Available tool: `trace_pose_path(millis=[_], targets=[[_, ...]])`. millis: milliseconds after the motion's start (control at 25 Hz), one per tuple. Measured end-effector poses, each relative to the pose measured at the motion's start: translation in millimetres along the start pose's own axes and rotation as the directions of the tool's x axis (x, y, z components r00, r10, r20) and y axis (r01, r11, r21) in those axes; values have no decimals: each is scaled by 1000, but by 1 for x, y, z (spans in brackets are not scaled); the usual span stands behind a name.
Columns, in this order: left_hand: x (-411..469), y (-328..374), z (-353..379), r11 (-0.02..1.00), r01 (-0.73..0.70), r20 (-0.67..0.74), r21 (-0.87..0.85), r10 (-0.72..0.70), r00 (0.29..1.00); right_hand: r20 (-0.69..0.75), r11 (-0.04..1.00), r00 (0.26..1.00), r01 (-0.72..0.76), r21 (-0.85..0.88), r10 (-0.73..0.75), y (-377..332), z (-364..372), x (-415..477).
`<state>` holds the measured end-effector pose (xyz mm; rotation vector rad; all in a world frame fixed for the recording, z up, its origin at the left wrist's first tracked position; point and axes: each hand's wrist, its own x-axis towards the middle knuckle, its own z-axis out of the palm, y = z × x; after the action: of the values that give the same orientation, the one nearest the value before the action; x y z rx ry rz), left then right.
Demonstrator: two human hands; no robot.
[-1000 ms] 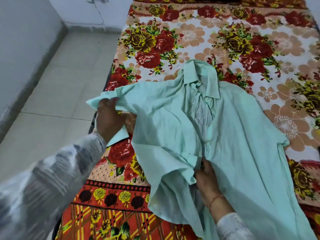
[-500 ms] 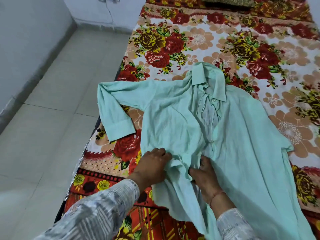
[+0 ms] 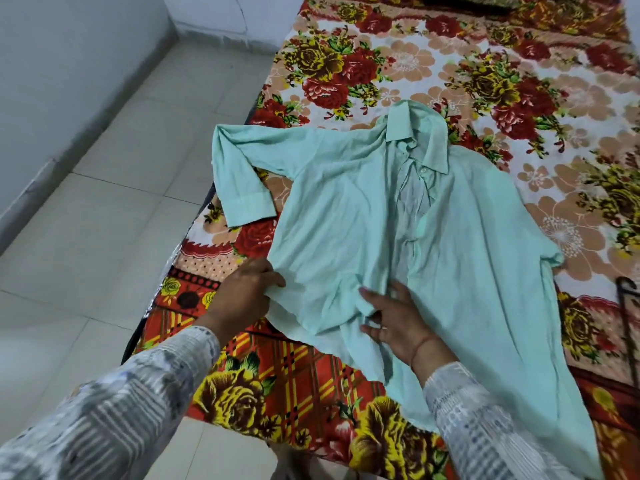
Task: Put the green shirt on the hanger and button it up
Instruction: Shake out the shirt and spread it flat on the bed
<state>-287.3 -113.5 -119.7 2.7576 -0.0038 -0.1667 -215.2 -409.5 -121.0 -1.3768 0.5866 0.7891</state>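
Observation:
The pale green shirt (image 3: 349,209) lies face up on the bed, collar away from me, its front open down the middle. Its left sleeve is bent back on the bedspread near the bed's edge. My left hand (image 3: 242,294) pinches the shirt's left side edge and holds it out to the left. My right hand (image 3: 393,318) rests on the lower front, fingers spread, with a fold of the front panel caught between thumb and fingers. A dark curved bar (image 3: 627,306), possibly the hanger, shows at the right edge, mostly cut off.
The bed carries a floral bedspread (image 3: 346,74) in red, yellow and peach. Its left edge runs just left of my left hand, with pale floor tiles (image 3: 104,209) beyond. A grey wall stands at the far left.
My left hand let go of the sleeve, which now lies on the bed, and moved down to grip the shirt's left side. The left front panel is spread flatter.

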Motion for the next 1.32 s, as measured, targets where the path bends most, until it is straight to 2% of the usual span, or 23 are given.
trace_pose_path(millis=[40, 80, 120, 160, 200, 240, 280, 400, 480, 640, 720, 760, 800, 840, 960, 1080, 1120, 1200, 1280, 1320], targets=[[-5, 1, 0, 1000, 13, -16, -4, -13, 1000, 75, 996, 997, 8, -89, -1, 1, 5, -7], [-10, 2, 1, 1000, 27, -27, -4, -27, 999, 70, 997, 997, 23, -75, -18, -1, 5, -10], [-16, 2, 1, 999, 34, -30, 4, -34, 999, 9, 997, 1000, 29, 67, -29, -5, 1, -11], [-21, 1, 0, 999, 34, -29, 22, -33, 999, -61, 957, 998, 15, 291, 3, -9, -6, -9], [-26, 0, 0, 998, 30, -18, 49, -30, 999, -107, 867, 993, 2, 498, 60, -12, -14, -6], [-31, -3, 0, 997, 20, 6, 80, -21, 1000, -130, 798, 986, -8, 603, 108, -10, -21, -6], [-37, -5, 1, 994, 7, 37, 109, -11, 999, -138, 808, 980, -33, 589, 140, -3, -25, -7], [-46, -16, 5, 989, -30, 106, 143, 14, 994, -233, 967, 959, -109, 230, 163, 16, -19, -12], [-47, -19, 6, 989, -45, 121, 140, 29, 992, -285, 993, 951, -103, 64, 117, 21, -9, -20], [-47, -26, 2, 980, -165, 199, 111, 141, 970, -202, 978, 976, -118, -172, 83, 29, 8, -29], [-48, -31, -2, 972, -211, 268, 98, 179, 947, -345, 973, 936, -15, -229, -67, 33, 6, -31], [-48, -34, -5, 969, -220, 281, 109, 182, 942, -429, 947, 880, 64, -316, -202, 35, 0, -32], [-49, -36, -8, 964, -232, 295, 129, 186, 937, -453, 885, 830, 99, -455, -325, 36, -5, -38], [-50, -35, -11, 953, -260, 322, 157, 200, 925, -401, 793, 820, 101, -600, -408, 41, -9, -42], [-50, -26, -12, 869, -429, 438, 245, 295, 849, -178, 493, 896, 51, -869, -408, 62, -6, -56], [-48, -25, -12, 835, -479, 524, 271, 290, 801, -4, 169, 890, 82, -982, -457, 63, -5, -56], [-46, -27, -13, 844, -475, 531, 248, 292, 796, 30, 106, 897, 86, -991, -441, 60, -6, -56], [-43, -30, -17, 868, -464, 560, 179, 298, 773, 31, 82, 892, 76, -994, -451, 62, -9, -57], [-37, -29, -18, 879, -458, 548, 130, 321, 772, 27, 47, 837, 63, -997, -546, 65, -8, -59], [-32, -26, -19, 890, -441, 530, 117, 320, 785, 73, 7, 792, 97, -995, -606, 66, -7, -59]])
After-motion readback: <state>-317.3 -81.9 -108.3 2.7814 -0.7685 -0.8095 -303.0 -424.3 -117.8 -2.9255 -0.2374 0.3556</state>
